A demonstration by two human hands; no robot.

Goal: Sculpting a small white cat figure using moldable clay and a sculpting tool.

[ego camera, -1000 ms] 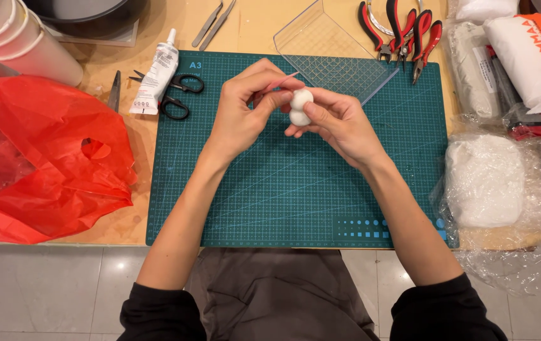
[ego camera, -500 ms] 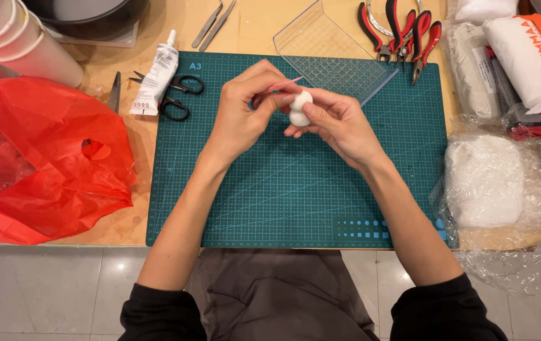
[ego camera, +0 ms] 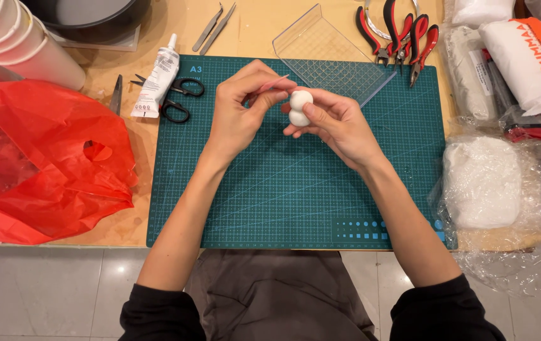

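Wooden tabletop (ego camera: 119, 221) is carrying a green cutting mat (ego camera: 270, 196), and everything else is lying around that mat. Above its centre, the right hand (ego camera: 337, 123) is cradling a small white clay figure (ego camera: 300, 107), two rounded lumps stacked one on the other, its grip closing narrowly around the lower lump with fingertips. The left hand (ego camera: 240, 107) is pinching a thin pink stick (ego camera: 275, 84) tightly between thumb and forefinger, its tip pointing toward the upper lump; whether the tip is touching the clay I cannot tell.

Off the mat's left edge a red plastic bag (ego camera: 37, 161) is lying crumpled, with black scissors (ego camera: 172, 101) and a white glue tube (ego camera: 155, 76) overlapping the mat's upper left corner. A clear ruled plate (ego camera: 327, 53) is resting partly on the mat's top edge, red-handled pliers (ego camera: 403, 31) are sitting beyond the upper right corner, and a white clay block in clear wrap (ego camera: 482, 180) is lying off the right edge.

Judging from the grip, the fine work is going best when the right hand is holding the figure lightly, so soft clay is not denting, while the left is keeping the stick short in the fingers, bracing hands together, and pressing gently.
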